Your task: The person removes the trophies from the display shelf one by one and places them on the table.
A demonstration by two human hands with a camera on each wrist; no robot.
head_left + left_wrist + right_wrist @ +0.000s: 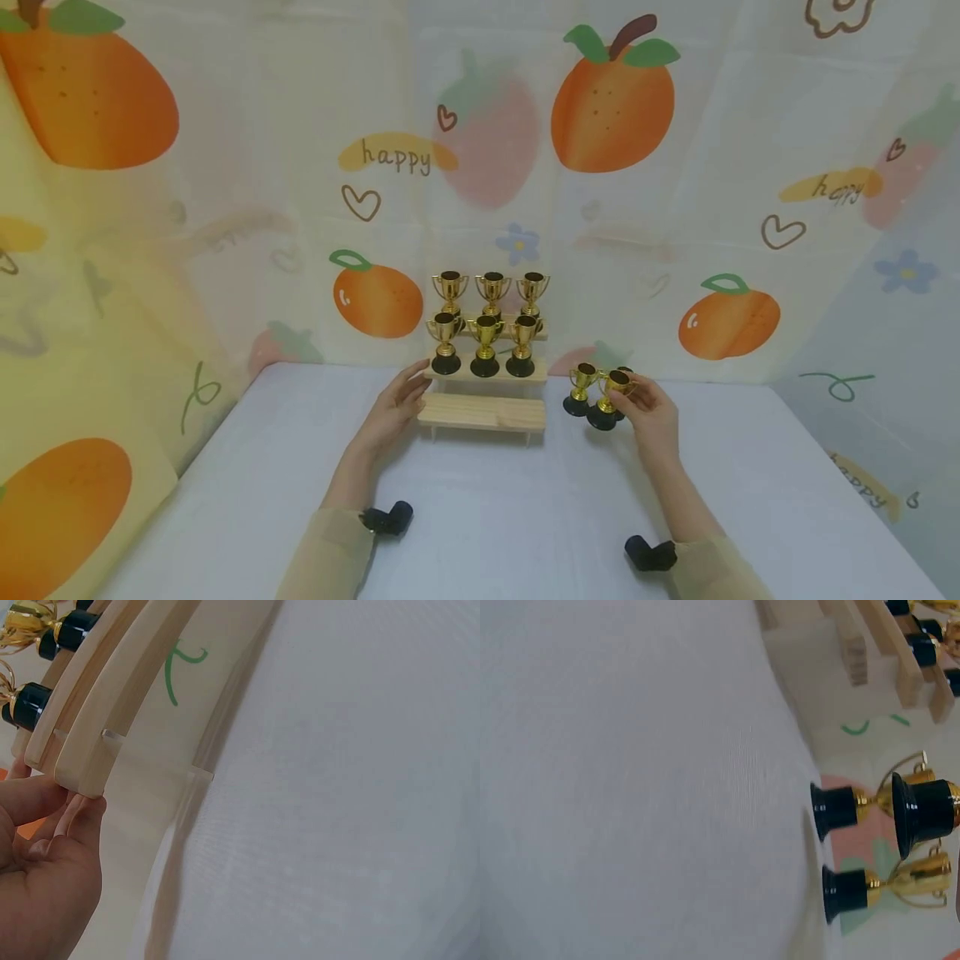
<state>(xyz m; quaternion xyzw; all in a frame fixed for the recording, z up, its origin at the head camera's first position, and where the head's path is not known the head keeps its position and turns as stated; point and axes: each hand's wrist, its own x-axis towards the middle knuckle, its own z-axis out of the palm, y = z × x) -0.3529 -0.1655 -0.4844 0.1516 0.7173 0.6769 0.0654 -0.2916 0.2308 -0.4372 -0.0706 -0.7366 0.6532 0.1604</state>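
Note:
A tiered wooden display stand (483, 411) bears several small gold trophy cups with black bases on its upper two tiers. The lowest board has none on it. My left hand (395, 402) is at the stand's left end, its fingertips gripping the end of a board (82, 769) in the left wrist view. To the right of the stand, my right hand (651, 414) pinches one trophy cup (617, 382) by its upper part. Its black base (924, 812) shows in the right wrist view, nearer than two standing trophies. One of those, a gold trophy (582, 377), stands just left of it.
A white cloth (495, 517) covers the table. Behind it hangs a fruit-print curtain (300, 167), close to the back of the stand. The second standing trophy (847, 891) is partly hidden behind the right hand in the head view.

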